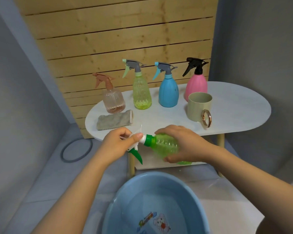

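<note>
A clear green spray bottle [166,146] lies tilted on its side in the air in front of the table, its neck pointing left. My right hand [184,146] grips its body from the right. My left hand [120,144] holds the white spray head [139,141] at the green collar, thumb on top; the green trigger [137,156] hangs down below it. A blue basin [125,188] holding water stands on the floor directly below the hands.
On the white oval table [235,112] stand a peach spray bottle [113,100], a yellow-green one [141,93], a blue one [168,92], a pink one [196,83], a beige mug [199,107] and a folded grey cloth [115,119]. Wooden slats rise behind. A grey ring [76,150] lies on the floor.
</note>
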Motion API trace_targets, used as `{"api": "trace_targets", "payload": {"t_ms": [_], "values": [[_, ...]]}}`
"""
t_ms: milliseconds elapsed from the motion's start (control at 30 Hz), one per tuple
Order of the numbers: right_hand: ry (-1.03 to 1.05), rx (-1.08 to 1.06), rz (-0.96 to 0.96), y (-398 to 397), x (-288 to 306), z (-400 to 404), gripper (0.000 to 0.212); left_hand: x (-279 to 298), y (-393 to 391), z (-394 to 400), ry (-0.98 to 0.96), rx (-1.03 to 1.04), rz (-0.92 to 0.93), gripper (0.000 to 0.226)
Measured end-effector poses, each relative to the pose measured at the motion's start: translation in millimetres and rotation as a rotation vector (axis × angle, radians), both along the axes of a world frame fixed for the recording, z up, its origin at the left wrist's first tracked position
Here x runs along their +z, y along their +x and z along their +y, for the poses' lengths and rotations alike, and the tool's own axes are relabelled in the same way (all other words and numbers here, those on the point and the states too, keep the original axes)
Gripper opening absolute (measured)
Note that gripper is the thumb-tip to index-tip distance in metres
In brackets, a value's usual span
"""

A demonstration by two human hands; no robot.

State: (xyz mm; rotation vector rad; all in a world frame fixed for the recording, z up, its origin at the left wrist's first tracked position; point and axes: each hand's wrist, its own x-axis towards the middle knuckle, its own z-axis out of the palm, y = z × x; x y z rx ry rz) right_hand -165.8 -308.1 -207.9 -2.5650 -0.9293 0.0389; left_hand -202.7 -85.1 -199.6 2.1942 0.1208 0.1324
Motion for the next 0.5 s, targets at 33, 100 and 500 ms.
{"api": "trace_targets", "payload": {"t_ms": [33, 100, 500], "values": [[-0.053, -0.020, -0.145, -0.7, -0.7, 0.5, 0.077, -0.2, 0.3, -1.8, -0.079, 0.027, 0.078, 0.039], [-0.104, -0.041, -0.364, -1.2, -1.8, 1.3, 0.075, 2.3, 1.5, -3.0, -0.210, 0.118, 0.180, 0.044], [-0.027, -0.511, 0.021, 3.7, -2.2, -24.2, 0.079, -5.2, 27.1, 34.9, -0.430, 0.500, 0.149, 0.031]]}}
